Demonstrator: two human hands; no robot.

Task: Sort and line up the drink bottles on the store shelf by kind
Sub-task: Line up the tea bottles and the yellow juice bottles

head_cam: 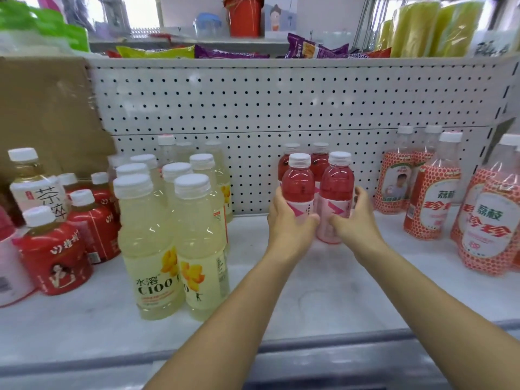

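Shop: pegboard-backed shelf (323,291), grouped drink bottles (149,243), snack packets (225,53) above

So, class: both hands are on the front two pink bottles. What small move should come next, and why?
Probably ease the front pink bottles back, square against the rear pink pair, then let go. The left hand and right hand each grip one, side by side, and two of the same kind stand behind them by the pegboard.

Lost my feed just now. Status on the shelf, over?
Left hand grips front-left pink bottle. Right hand grips front-right pink bottle. Two more pink bottles behind. Nothing in the way.
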